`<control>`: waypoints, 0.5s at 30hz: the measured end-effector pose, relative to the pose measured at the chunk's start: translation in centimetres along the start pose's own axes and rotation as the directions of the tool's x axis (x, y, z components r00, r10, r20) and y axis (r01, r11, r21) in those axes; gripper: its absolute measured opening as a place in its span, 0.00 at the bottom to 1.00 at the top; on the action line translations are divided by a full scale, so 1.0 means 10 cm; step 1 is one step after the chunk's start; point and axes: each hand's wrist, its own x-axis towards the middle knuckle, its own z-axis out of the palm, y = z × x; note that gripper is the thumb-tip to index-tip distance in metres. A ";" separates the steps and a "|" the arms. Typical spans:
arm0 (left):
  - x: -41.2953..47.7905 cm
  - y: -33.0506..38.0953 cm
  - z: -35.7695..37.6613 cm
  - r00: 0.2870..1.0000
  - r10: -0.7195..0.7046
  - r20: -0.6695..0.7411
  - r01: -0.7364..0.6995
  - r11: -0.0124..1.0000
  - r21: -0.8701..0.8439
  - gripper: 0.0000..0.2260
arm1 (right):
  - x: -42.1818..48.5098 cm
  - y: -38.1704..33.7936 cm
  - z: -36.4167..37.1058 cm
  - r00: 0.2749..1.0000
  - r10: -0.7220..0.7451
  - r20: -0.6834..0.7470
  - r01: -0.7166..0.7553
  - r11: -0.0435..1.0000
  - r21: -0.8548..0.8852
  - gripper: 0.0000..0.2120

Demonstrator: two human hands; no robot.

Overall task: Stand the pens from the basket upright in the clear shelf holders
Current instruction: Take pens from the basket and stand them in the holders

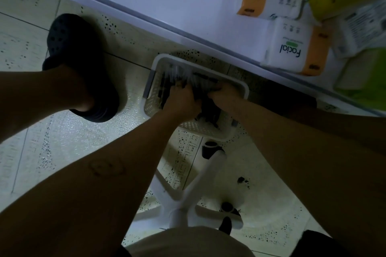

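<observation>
A white perforated basket [156, 102] sits on the tiled floor against the foot of a shelf unit. Dark pens [200, 82] lie heaped inside it. Both of my hands reach down into the basket. My left hand [181, 98] curls its fingers round a bundle of the pens from the left side. My right hand [224, 93] grips the same bundle from the right. The bundle's far end is blurred. No clear holders are in view.
The white shelf edge [146, 19] runs diagonally above the basket, with facial tissue packs [292, 48] and green and yellow packages on it. A white swivel chair base [188, 200] with black castors stands near my body. My foot in a dark clog [79, 64] is at left.
</observation>
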 end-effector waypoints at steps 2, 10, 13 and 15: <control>0.00 0.02 -0.03 1.000 0.014 -0.017 -0.015 0.998 -0.057 0.16 | -0.02 -0.03 -0.01 0.999 -0.044 -0.023 0.043 0.999 -0.024 0.10; -0.13 0.21 -0.17 0.929 -0.015 -0.369 -0.093 0.958 -0.271 0.12 | -0.13 -0.18 0.09 0.990 -0.068 0.120 0.084 0.988 -0.131 0.15; -0.17 0.23 -0.24 0.903 -0.049 -0.428 -0.087 0.952 -0.293 0.10 | -0.17 -0.20 0.08 0.991 -0.003 0.132 0.026 0.985 -0.171 0.16; -0.19 0.22 -0.28 0.879 -0.094 -0.468 -0.070 0.944 -0.322 0.11 | -0.21 -0.21 0.07 0.990 -0.026 0.141 0.065 0.958 -0.280 0.15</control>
